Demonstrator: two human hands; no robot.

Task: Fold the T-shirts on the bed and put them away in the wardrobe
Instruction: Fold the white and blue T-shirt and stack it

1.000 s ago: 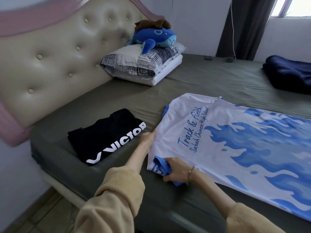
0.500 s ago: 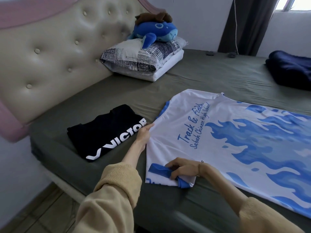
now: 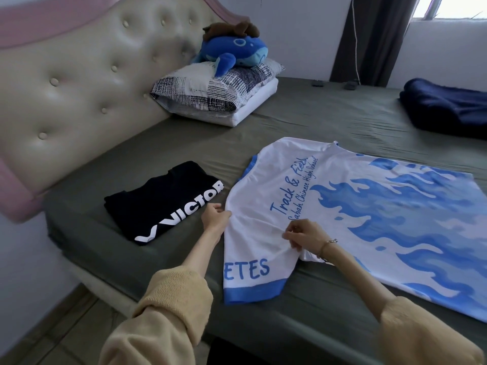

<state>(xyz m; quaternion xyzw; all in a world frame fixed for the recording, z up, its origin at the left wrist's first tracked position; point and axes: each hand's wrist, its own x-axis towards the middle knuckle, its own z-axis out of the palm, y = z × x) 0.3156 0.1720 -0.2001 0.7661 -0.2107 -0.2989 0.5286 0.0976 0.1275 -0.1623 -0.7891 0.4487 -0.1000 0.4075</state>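
A white T-shirt with blue flames (image 3: 369, 206) lies spread flat on the grey-green bed sheet (image 3: 303, 119), its near sleeve with a blue hem laid out toward me. My left hand (image 3: 215, 216) pinches the shirt's shoulder edge. My right hand (image 3: 303, 234) pinches the white cloth near the armpit of that sleeve. A folded black T-shirt with white lettering (image 3: 163, 200) lies to the left, close to my left hand.
A padded headboard (image 3: 79, 88) runs along the left. A plush whale (image 3: 234, 52) sits on stacked pillows (image 3: 213, 96) at the back. A folded dark blue blanket (image 3: 445, 109) lies at far right. Tiled floor (image 3: 52, 333) shows below the bed edge.
The near sleeve, bunched under my right hand before, now lies unfolded and flat. My right hand has moved up to the armpit area. My left hand stays at the shoulder edge.
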